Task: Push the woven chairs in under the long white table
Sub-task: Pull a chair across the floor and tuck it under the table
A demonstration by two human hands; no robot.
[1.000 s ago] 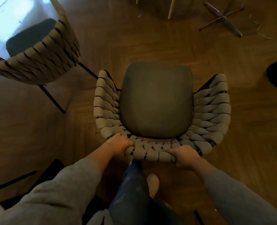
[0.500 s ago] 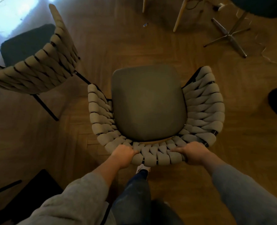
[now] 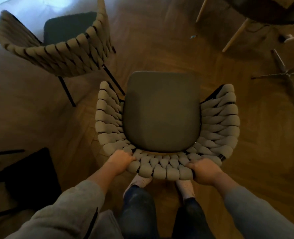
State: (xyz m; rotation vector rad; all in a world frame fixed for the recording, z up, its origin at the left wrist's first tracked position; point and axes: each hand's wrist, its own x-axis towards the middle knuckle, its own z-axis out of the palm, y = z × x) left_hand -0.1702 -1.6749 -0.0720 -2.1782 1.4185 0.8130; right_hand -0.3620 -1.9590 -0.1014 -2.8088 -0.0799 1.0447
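Note:
A woven chair [image 3: 161,114] with a grey seat cushion and thick pale braided back stands on the wooden floor right in front of me. My left hand [image 3: 121,160] grips the left part of its curved backrest. My right hand [image 3: 204,171] grips the right part of the same backrest. A second woven chair [image 3: 62,52] stands at the upper left, its dark seat partly under the long white table [image 3: 31,9], whose bright top fills the upper left corner.
Pale wooden legs [image 3: 234,35] of a dark round table rise at the upper right. A chrome star base [image 3: 285,75] stands on the floor to the right. A dark stool or chair [image 3: 29,176] sits at the lower left. My feet are just behind the chair.
The view has shifted so the second chair and the white table show more fully at the upper left. Both hands keep their grip on the backrest, and my second foot has come into view.

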